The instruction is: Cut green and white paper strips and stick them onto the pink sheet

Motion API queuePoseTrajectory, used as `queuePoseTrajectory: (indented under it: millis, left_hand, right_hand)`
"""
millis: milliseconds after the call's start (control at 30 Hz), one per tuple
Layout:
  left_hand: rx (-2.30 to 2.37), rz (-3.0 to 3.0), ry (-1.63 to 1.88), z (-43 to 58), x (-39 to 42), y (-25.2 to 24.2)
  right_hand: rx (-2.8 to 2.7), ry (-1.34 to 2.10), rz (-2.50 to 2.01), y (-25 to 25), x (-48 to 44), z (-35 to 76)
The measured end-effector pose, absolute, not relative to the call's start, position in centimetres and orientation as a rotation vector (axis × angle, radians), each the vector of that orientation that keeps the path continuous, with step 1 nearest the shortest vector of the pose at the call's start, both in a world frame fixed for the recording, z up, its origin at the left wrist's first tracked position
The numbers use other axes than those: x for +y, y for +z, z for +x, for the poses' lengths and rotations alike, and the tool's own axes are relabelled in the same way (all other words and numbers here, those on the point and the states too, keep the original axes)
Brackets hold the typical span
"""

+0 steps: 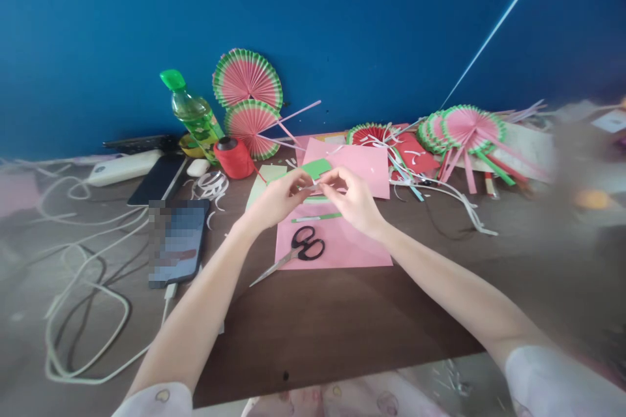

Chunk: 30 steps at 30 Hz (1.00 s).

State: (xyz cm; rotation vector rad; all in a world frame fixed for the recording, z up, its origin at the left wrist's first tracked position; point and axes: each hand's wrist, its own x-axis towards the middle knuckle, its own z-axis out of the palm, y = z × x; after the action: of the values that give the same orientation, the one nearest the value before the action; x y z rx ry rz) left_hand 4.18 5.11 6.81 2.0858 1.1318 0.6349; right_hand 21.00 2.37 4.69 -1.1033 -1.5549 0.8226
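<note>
My left hand (pixel 282 197) and my right hand (pixel 353 201) meet over the pink paper sheets (pixel 359 249), fingertips nearly touching. Both hands pinch a small white strip (pixel 314 184), mostly hidden by the fingers. Just behind the fingertips lies a green paper piece (pixel 317 168). Below the hands, a narrow green-and-white strip (pixel 315 217) rests on the pink paper. Nearer to me are black-handled scissors (pixel 306 246), blades pointing left and slightly apart, their tips over the brown table.
Folded paper fans (pixel 248 81) lean on the blue wall; more fans (pixel 472 127) lie right. A green-capped bottle (pixel 198 114) and red thread spool (pixel 233 159) stand left. Phone (pixel 183 241) and white cable (pixel 122 303) lie by my left arm. Paper scraps (pixel 413 156) are scattered behind.
</note>
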Motion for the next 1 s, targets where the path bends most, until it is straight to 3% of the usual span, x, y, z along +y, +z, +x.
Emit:
queuePoseTrajectory:
  millis: [333,467,633,833,1000]
  left_hand:
    - [1.229,2.300,0.666,4.4,4.6,7.4]
    - [1.309,2.315,0.609,4.2,4.7,7.7]
    - [1.405,2.304,0.637,2.9,5.2,8.5]
    - [1.485,2.299,0.646,1.5,5.7,8.6]
    - [1.530,2.356,0.600,1.3,5.9,8.6]
  right_hand:
    - [-1.192,1.213,-1.135,4.9,3.3,21.4]
    - [-1.239,1.196,-1.195,4.8,3.4,21.7]
    - [-1.658,0.925,-1.224,4.9,2.8,21.8]
    - [-2.512,1.064,-0.945,4.6,1.3,20.5]
    - [-2.820,0.636,-0.795,3.9,0.4,19.8]
